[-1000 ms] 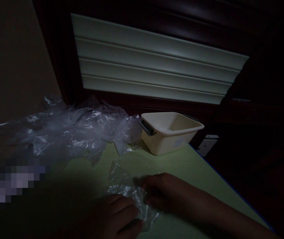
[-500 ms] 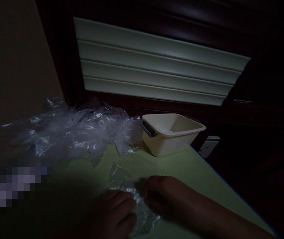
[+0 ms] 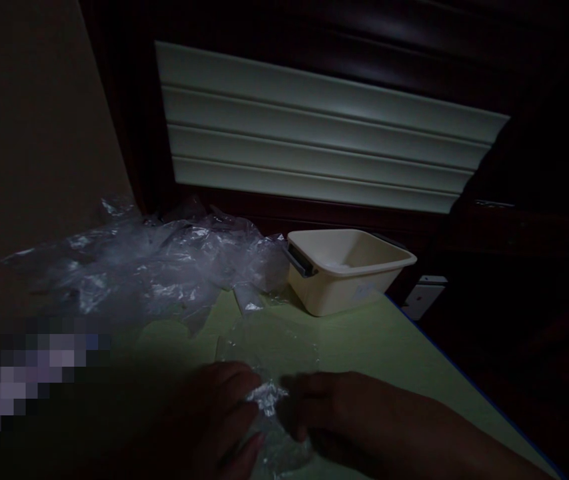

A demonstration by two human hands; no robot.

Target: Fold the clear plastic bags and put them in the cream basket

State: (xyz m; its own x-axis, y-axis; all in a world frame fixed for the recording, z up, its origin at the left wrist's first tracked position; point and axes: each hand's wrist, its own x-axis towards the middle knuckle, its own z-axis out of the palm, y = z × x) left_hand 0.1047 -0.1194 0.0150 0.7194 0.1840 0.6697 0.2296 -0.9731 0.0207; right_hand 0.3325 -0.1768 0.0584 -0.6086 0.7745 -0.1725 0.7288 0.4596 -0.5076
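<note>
The scene is very dim. My left hand [image 3: 219, 413] and my right hand [image 3: 324, 410] meet at the near edge of a pale green table [image 3: 394, 347]. Both pinch a small clear plastic bag [image 3: 267, 400], crumpled between the fingertips. Part of the bag lies flat on the table just beyond my fingers, and part hangs below them. Both hands have their fingers curled closed on the plastic.
A heap of clear plastic bags [image 3: 154, 267] covers the table's far left. A cream plastic tub with a dark handle [image 3: 349, 270] stands at the far right corner. Behind is a white slatted panel [image 3: 314, 127] in a dark frame. The table's right edge has a blue rim.
My left hand has moved up and right over the bag, bunching the plastic tighter between both hands. The view has shifted slightly.
</note>
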